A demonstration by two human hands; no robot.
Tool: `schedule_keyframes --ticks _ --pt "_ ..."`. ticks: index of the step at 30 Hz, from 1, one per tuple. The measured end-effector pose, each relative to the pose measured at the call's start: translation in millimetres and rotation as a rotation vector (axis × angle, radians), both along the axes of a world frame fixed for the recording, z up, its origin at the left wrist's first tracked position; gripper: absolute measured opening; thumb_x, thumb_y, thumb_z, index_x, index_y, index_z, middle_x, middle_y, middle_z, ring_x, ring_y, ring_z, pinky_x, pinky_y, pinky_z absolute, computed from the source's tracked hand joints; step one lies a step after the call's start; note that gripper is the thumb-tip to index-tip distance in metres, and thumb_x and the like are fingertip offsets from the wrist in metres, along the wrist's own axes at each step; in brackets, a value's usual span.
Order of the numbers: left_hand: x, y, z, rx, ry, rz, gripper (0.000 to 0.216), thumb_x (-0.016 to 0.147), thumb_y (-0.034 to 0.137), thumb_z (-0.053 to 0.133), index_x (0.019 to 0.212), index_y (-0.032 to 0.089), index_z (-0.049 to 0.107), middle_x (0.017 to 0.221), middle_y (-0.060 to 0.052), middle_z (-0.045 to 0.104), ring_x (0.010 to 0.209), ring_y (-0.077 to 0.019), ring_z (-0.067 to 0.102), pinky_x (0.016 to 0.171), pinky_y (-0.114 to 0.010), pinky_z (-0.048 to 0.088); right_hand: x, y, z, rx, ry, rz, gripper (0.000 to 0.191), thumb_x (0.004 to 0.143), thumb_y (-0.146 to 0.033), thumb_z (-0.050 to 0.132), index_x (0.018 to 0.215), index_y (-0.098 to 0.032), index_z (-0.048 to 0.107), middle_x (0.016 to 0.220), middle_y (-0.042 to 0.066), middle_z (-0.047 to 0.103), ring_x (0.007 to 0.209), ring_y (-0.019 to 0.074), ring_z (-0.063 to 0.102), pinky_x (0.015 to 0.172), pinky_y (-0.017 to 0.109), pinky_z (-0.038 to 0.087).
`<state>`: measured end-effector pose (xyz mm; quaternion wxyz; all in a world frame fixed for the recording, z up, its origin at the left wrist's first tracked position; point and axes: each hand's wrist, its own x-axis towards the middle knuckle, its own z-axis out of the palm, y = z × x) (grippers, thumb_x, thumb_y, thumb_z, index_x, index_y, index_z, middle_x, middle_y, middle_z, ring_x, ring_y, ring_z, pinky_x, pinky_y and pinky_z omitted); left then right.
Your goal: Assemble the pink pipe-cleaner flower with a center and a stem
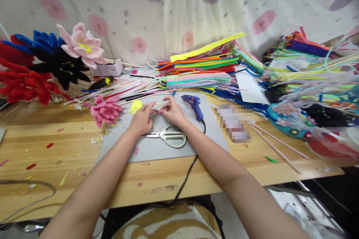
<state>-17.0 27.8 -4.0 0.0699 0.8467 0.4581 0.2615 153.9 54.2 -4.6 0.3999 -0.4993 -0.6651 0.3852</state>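
Over a grey cutting mat, my two hands come close together. My right hand has its thumb and index finger pinched on a tiny pink piece, too small to make out well. My left hand reaches toward the same piece with fingers stretched out and thumb apart, its fingertips at or touching it. Pale-handled scissors lie just below the hands, blades pointing left. A blue glue gun rests right of my right hand. Yellow scraps lie behind my left hand.
A pink fuzzy flower lies left of the mat; larger red, black, blue and pale pink flowers stand behind. Bundles of coloured pipe cleaners line the back. The glue gun's black cable crosses the table's front edge.
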Motion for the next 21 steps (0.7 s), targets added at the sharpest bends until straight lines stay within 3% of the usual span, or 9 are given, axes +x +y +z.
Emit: schedule_keyframes --ticks 15,21 --pt "-1.6 0.2 -3.0 0.085 -0.112 0.015 0.078 0.059 -0.001 0.044 0.134 0.018 0.031 0.106 -0.003 0.066 0.115 -0.022 0.049 0.098 -0.041 0.039 -0.9 -2.1 -1.5 -0.018 -0.183 -0.058 0.036 0.068 -0.018 0.058 0.099 -0.023 0.041 0.072 -0.007 0.063 0.067 0.011 0.06 0.065 0.024 0.044" --pt "0.2 -1.8 0.2 0.077 -0.068 -0.02 0.078 0.059 0.001 0.043 0.135 0.016 0.03 0.11 -0.003 0.065 0.116 -0.0229 0.047 0.098 -0.041 0.039 -1.2 -2.9 0.4 -0.005 -0.212 -0.047 0.034 0.067 -0.014 0.056 0.098 -0.022 0.042 0.07 -0.007 0.062 0.066 0.0111 0.06 0.064 0.024 0.042"
